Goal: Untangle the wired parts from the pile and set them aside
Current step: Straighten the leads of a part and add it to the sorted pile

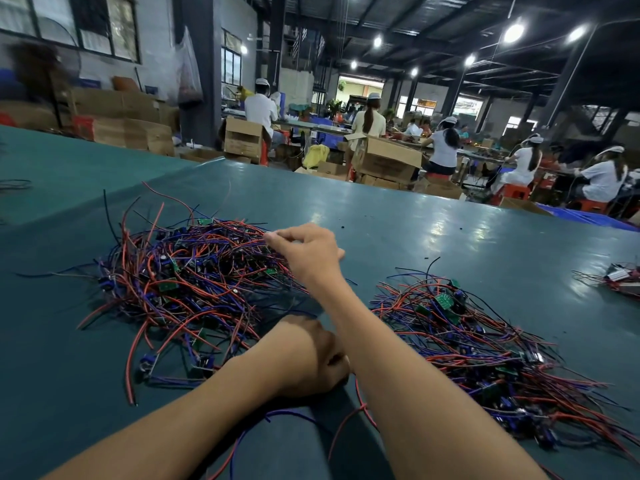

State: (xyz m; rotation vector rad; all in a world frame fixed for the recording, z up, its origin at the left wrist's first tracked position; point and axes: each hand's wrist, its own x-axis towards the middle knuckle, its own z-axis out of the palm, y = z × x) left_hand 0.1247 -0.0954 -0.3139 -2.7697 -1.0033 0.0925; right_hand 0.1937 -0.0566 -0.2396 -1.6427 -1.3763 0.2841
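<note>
The tangled pile point(194, 282) of red, blue and black leads with small green boards lies on the green surface point(450, 230). It is the landmark for everything else here.

The right hand point(304, 251) reaches over the pile's far right edge, thumb and forefinger closed in a pinch on a wire point(267, 235) at the top of the tangle. The left hand point(311, 358) sits at the pile's near right corner with its fingers curled. The right forearm crosses over it, so I cannot tell whether it holds anything.

Right of the pile, apart from it, lies a second heap point(485, 348) of the same wired parts, spread flatter. Nearer than the pile, by the forearms, lie 2 loose leads: 1 blue lead point(287, 414) and 1 red lead point(346, 424). Far to the pile's right is a small bundle point(620, 278). Beyond the pile, past the surface's far edge, stand cardboard boxes point(388, 161).
</note>
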